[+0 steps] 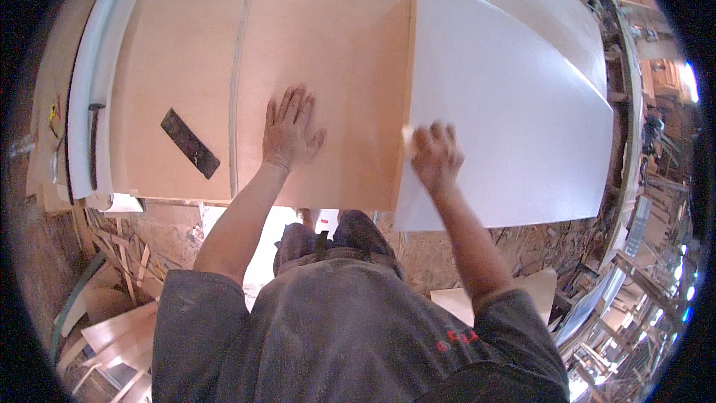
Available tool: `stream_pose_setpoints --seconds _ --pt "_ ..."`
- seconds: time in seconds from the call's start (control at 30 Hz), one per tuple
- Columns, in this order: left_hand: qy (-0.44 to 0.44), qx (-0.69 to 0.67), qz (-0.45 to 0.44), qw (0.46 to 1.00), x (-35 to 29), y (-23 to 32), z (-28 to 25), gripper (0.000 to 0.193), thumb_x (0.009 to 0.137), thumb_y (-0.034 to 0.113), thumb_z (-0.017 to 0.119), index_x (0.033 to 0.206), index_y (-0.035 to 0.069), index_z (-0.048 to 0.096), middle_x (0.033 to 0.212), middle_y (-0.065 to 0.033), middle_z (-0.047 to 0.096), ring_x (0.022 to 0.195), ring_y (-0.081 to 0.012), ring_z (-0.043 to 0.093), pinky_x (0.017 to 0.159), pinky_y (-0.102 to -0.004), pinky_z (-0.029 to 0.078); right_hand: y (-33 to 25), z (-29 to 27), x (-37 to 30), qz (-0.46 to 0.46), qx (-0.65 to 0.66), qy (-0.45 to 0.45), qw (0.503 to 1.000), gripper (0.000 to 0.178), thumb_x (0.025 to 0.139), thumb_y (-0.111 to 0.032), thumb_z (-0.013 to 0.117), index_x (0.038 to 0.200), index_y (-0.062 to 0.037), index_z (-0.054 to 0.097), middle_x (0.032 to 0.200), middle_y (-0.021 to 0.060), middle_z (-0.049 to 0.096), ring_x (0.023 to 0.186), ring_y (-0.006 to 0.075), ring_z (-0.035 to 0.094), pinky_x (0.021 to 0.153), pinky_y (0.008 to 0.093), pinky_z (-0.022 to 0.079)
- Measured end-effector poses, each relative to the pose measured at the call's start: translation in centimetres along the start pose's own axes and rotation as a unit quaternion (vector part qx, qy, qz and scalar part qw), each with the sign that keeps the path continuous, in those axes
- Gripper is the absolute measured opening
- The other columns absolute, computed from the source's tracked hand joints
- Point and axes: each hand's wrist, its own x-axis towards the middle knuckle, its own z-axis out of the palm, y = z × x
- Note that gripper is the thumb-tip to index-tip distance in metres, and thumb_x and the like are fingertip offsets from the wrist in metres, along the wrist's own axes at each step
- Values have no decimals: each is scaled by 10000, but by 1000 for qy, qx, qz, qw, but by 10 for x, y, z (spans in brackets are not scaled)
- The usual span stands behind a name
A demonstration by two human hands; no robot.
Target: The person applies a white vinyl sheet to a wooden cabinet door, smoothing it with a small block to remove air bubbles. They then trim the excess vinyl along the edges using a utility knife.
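My left hand [289,128] lies flat with fingers spread on a tan wooden panel [321,45]. Closed and slightly blurred, my right hand [437,154] is at the panel's right edge, beside a narrow raised wooden strip [409,52]. A small pale spot shows by its fingertips; what the fingers hold, if anything, is too unclear to name. To the right of the strip extends a smooth white sheet or board [507,112], partly under my right hand. On the panel left of my left hand rests a dark, flat rectangular piece [190,143], lying diagonally.
A grey line [240,45] runs down the panel. Along the left side is a long whitish roll or tube [91,67], with a thin dark tool [95,145] by it. Wood scraps [123,254] litter the ground below, and cluttered timber [656,254] stands at the right.
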Motion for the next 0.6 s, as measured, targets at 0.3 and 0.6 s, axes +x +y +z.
stream_pose_setpoints --seconds 0.3,0.6 --pt "-30 -42 -11 999 0 3 -15 802 957 538 570 1619 142 353 1712 -112 244 1603 -267 154 1289 -545 75 77 58 290 13 -55 -16 998 131 900 -126 626 977 -201 700 1073 33 659 1081 299 656 838 490 572" --pt "-22 -40 -13 999 0 0 -15 798 960 577 558 1604 140 383 1702 -115 274 1589 -284 202 1287 -549 101 111 62 376 -21 -54 -65 996 280 895 -107 605 1143 -220 667 1165 30 663 1212 306 627 934 501 555"
